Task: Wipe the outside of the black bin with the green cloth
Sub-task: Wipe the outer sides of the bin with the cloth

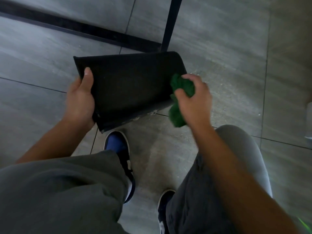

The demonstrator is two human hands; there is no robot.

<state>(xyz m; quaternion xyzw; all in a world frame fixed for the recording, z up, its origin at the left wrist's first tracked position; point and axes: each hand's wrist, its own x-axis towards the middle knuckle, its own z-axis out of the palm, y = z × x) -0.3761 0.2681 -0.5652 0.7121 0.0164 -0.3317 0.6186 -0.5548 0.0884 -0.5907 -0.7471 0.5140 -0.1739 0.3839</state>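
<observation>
Grey trouser legs (64, 188) fill the near foreground, with two dark shoes on the tiled floor (228, 48); the left shoe (118, 149) shows a blue upper. Left hand (80, 100): grip clamped on the left edge of the black bin (128, 86), thumb laid across the upward-facing side, remaining fingers hidden behind the wall. Right hand (194, 100): grip clamped on the bunched green cloth (181, 86), fingers curled round it; the cloth touches the bin's right end, and a loose part hangs below the hand. Bin held tilted on its side above the floor, just ahead of the left shoe. Its interior is not visible, so contents cannot be told. Pale specks lie along its lower edge and on the tile beside it. Open floor lies to both sides. Beyond the bin a black strip (81, 29) crosses the tiles, and a dark upright bar (170, 24) stands just behind the bin's far edge.
</observation>
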